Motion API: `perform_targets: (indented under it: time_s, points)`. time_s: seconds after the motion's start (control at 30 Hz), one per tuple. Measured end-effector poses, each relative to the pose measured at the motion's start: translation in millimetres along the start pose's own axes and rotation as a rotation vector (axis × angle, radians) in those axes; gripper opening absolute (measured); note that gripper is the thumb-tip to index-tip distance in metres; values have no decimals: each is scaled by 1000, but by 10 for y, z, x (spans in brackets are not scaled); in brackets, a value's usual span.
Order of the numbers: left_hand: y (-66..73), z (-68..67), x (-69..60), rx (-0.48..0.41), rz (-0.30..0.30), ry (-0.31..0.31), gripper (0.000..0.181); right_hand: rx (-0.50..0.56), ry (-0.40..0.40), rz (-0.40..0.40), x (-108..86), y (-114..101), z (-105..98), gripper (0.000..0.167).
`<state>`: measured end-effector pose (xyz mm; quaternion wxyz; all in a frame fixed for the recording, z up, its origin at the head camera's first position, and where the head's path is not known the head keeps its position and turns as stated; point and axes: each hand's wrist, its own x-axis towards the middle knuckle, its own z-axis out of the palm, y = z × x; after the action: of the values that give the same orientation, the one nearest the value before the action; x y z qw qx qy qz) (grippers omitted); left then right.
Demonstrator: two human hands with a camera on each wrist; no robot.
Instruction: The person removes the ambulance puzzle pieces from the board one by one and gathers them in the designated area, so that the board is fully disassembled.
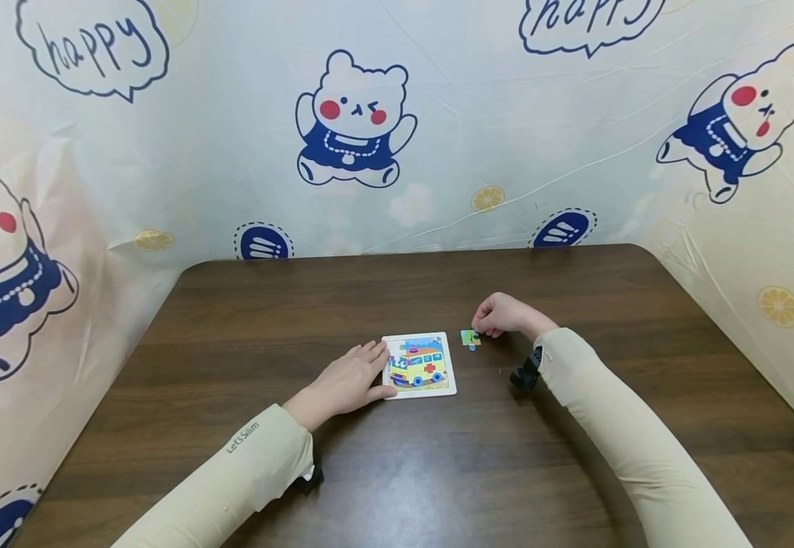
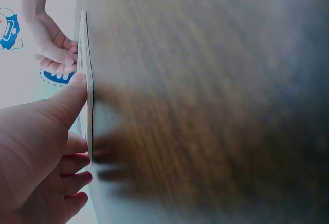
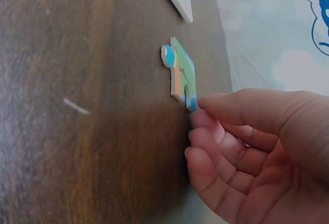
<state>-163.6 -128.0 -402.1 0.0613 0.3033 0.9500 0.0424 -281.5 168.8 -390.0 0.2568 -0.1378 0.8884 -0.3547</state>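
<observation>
A white-framed jigsaw puzzle with a yellow ambulance picture lies flat on the table. My left hand rests along its left edge, fingers fairly straight and thumb at the lower left corner. In the left wrist view the thumb and fingertips touch the thin side of the puzzle frame. To the right of the puzzle is a small green jigsaw piece with a blue knob. My right hand pinches this piece by one corner between thumb and finger, the other fingers curled. The right wrist view shows the piece apart from the frame.
A dark wooden table spreads around the puzzle. Behind it and at both sides hangs a pale cloth printed with bears. Each wrist wears a black camera, the right one close above the tabletop.
</observation>
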Motion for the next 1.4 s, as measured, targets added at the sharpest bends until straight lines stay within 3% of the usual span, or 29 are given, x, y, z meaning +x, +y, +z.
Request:
perform_targets:
  time_s: [0.17,0.5,0.97,1.4]
  points:
    - [4,7,-3,5,-9,-7,72,2,23,-14,-6,-37,17,12]
    - [-7,1,11,24,-4,3,73,26,98,-153,-41,-328,97,11]
    - [-9,-1,27,-14,-22,-3,73,-60,27,-305,15,-644,407,16]
    - [-7,-1,13,-17,-10,-3,72,-135,-32,-309,123,-665,662,13]
